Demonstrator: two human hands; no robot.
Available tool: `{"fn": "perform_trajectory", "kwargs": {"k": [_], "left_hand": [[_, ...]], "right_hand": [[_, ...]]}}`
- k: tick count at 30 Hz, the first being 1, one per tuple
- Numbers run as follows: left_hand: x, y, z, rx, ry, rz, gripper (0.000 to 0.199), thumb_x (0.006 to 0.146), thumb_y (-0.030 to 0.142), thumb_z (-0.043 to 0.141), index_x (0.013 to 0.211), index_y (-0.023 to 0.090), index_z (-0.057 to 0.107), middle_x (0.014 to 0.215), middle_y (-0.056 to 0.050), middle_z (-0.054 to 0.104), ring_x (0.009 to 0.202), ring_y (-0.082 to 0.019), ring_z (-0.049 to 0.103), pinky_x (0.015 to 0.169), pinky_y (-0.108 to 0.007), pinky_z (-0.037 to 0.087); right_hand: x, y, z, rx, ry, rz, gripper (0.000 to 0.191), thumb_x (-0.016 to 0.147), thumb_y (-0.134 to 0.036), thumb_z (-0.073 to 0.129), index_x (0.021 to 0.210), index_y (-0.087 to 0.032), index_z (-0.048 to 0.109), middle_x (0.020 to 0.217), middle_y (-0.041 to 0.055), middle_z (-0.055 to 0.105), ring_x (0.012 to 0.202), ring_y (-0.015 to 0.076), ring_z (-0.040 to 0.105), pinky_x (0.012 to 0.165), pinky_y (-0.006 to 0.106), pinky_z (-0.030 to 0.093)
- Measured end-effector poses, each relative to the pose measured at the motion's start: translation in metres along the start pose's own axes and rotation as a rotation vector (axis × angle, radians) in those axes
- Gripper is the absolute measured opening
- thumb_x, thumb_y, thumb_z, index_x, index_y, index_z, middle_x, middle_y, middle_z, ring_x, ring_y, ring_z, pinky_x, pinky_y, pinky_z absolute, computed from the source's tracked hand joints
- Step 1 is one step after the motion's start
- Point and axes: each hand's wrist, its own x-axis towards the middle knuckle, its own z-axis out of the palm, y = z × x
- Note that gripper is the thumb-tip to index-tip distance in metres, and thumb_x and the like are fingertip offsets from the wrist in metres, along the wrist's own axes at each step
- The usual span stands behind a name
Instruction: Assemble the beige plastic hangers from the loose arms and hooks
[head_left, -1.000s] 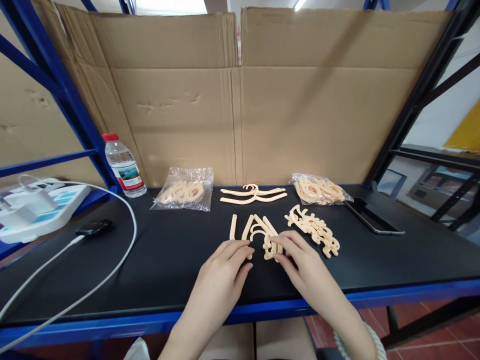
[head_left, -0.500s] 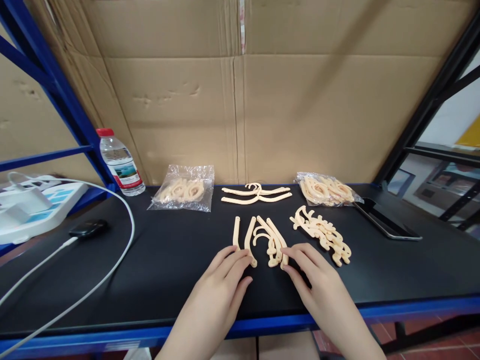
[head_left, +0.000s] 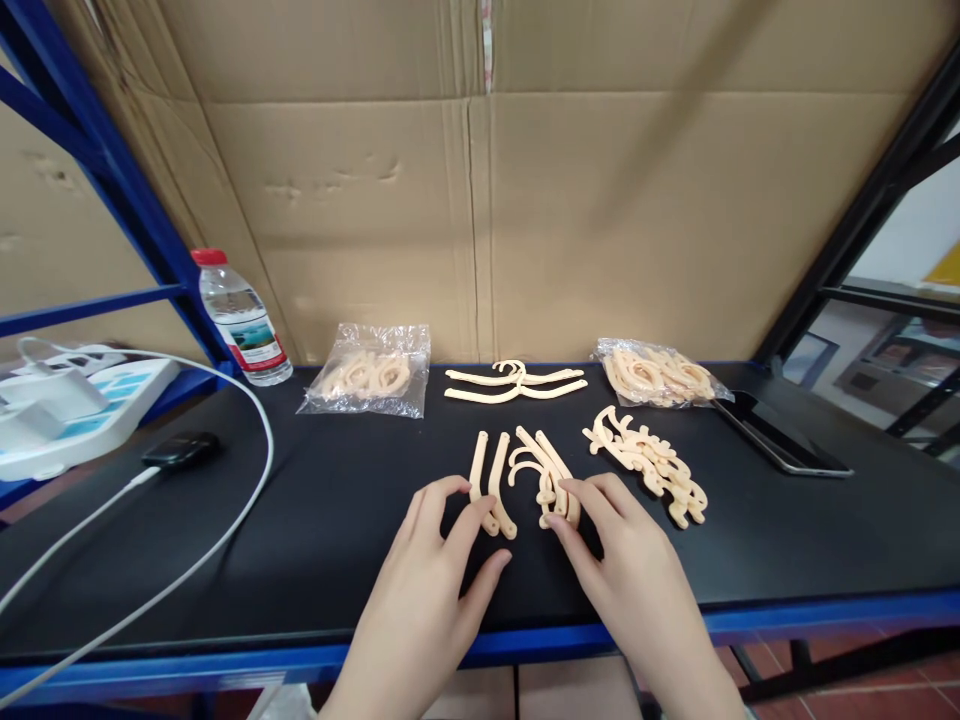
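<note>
Two curved cream hanger arms [head_left: 500, 490] lie side by side in front of me. The fingertips of my left hand [head_left: 431, 570] rest against them, its thumb held apart over the black tabletop. Just right of them sits a small cluster of hanger pieces [head_left: 549, 470], with long arms and curved hooks. Thumb and fingers of my right hand [head_left: 626, 545] pinch the near end of this cluster, hiding part of it. Further right lies a loose pile of cream hooked parts [head_left: 652, 462].
Two spread cream hangers [head_left: 517, 385] lie at the back, between a left plastic bag [head_left: 367, 375] and a right plastic bag [head_left: 660, 373] of similar parts. A bottle [head_left: 244, 320], white cable [head_left: 264, 440], power strip [head_left: 97, 405] and dark tablet [head_left: 784, 435] stand at the sides.
The leftmost arm has shifted nearer to me and closer to its neighbour, their near ends now almost level. My right thumb has slid left along the cluster.
</note>
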Motion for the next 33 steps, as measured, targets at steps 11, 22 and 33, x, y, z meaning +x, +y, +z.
{"fn": "perform_trajectory", "kwargs": {"k": [11, 22, 33], "left_hand": [[-0.001, 0.001, 0.000, 0.018, 0.043, 0.014, 0.024, 0.091, 0.024, 0.053, 0.114, 0.022, 0.056, 0.121, -0.012, 0.047, 0.112, -0.030, 0.053, 0.090, -0.050, 0.053], [-0.001, 0.000, 0.002, 0.027, 0.066, 0.018, 0.025, 0.090, 0.023, 0.054, 0.114, 0.021, 0.058, 0.121, -0.013, 0.049, 0.112, -0.030, 0.054, 0.090, -0.048, 0.053], [-0.003, -0.001, 0.001, 0.020, 0.080, 0.033, 0.026, 0.090, 0.022, 0.055, 0.115, 0.021, 0.057, 0.120, -0.012, 0.050, 0.111, -0.030, 0.055, 0.090, -0.050, 0.053]], "right_hand": [[0.012, -0.020, 0.013, -0.217, 0.094, 0.030, 0.008, 0.083, -0.026, 0.069, 0.085, -0.019, 0.065, 0.082, 0.0038, 0.060, 0.066, 0.0193, 0.061, 0.053, 0.028, 0.042], [0.018, -0.025, 0.016, -0.114, 0.055, 0.088, 0.006, 0.083, -0.019, 0.065, 0.077, -0.019, 0.063, 0.082, 0.0019, 0.060, 0.070, 0.0189, 0.062, 0.056, 0.028, 0.041], [0.011, -0.015, 0.004, 0.270, 0.069, 0.115, 0.004, 0.083, -0.023, 0.063, 0.081, -0.021, 0.062, 0.073, -0.0008, 0.060, 0.063, 0.0147, 0.056, 0.061, 0.026, 0.043]]}}
